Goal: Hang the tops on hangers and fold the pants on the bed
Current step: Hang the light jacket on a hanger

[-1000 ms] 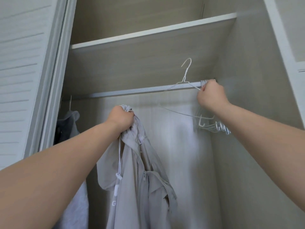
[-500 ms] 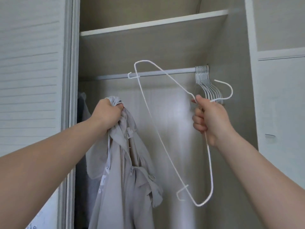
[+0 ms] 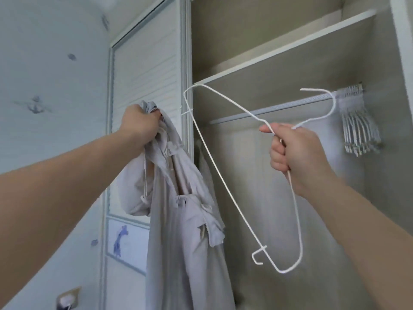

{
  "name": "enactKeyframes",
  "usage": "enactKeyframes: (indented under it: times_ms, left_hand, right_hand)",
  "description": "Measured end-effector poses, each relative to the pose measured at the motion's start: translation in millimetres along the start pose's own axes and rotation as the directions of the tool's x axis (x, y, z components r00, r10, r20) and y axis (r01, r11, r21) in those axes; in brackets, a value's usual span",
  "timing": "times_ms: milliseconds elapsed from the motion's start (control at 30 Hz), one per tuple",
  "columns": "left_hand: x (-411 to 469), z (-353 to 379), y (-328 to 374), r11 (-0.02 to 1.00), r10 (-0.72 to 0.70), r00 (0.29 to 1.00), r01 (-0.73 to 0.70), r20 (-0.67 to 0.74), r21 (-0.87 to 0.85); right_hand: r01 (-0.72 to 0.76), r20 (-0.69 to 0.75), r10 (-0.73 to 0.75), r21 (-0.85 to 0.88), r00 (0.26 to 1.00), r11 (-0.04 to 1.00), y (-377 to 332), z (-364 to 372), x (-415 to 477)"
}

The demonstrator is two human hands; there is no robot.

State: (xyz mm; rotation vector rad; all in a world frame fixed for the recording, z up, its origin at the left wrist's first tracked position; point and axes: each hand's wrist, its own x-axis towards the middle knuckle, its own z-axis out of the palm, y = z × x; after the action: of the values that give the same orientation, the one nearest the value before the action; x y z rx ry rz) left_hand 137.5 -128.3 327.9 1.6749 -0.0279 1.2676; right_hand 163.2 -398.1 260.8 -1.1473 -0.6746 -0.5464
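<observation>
- WARDROBE, HEAD CAMERA: My left hand (image 3: 139, 124) is fisted round the bunched collar of a pale grey jacket (image 3: 178, 220), which hangs straight down toward 6 o'clock in front of the slatted door (image 3: 147, 63).
- My right hand (image 3: 295, 153) is closed round the neck of a white wire hanger (image 3: 228, 186), fingers curled over the wire and thumb laid along it.
- The hanger is off the rail (image 3: 268, 111) and tilted. Its long bar runs from 11 o'clock down to 5 o'clock, and its hook points to 2 o'clock, toward the spare hangers (image 3: 357, 130) bunched at the rail's far end.
- The relation that counts: the collar lies at 9 o'clock from my right-hand grip, and the hanger's upper shoulder tip sits just beside it, apart from the cloth.
- The left hand has the jacket, so I judge the right must bring the wire across.
- As I read it, the upper tip has to go into the neck opening first. The fisted collar hides that opening, so the left hand would need to spread the cloth.
- The jacket looks thin and slippery, with a dangling zip and cords that could catch on the wire's small notch hooks.
- No pants or bed are in view, and the top is not yet on the hanger.
</observation>
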Motion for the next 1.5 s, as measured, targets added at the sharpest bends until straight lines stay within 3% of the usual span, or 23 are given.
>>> enactKeyframes:
  times_ms: [300,700,933,1100,1200,1300,1500]
  left_hand:
    - [-41,-161,95,0.941,0.129,0.941,-0.016,-0.314,0.338]
    - [-167,-337,234,0.774,0.241,0.829,0.15,-0.505,0.615]
    - [-252,-422,281,0.405,0.304,0.852,0.29,-0.426,0.867]
    - [-327,-483,294,-0.054,0.102,0.936,0.342,-0.336,0.938]
    - [-374,-521,289,-0.279,-0.059,0.913,0.373,-0.403,0.885]
    - [-427,-546,282,-0.409,-0.141,0.857,0.406,-0.496,0.817]
    - [-535,-595,262,-0.406,-0.329,0.737,0.454,-0.59,0.793]
  right_hand:
    - [-0.059,0.283,-0.016,0.256,0.959,0.965,-37,60,-57]
    - [-0.29,0.616,-0.079,0.475,0.783,0.831,-101,153,-181]
    - [-0.433,0.77,-0.145,0.492,0.621,0.756,-134,218,-279]
    - [-0.552,0.864,-0.142,0.426,0.482,0.717,-142,253,-375]
    - [-0.553,0.891,-0.161,0.396,0.425,0.733,-141,267,-439]
    - [-0.522,0.904,-0.168,0.369,0.392,0.769,-140,273,-506]
    - [-0.48,0.944,-0.175,0.296,0.281,0.825,-146,257,-630]
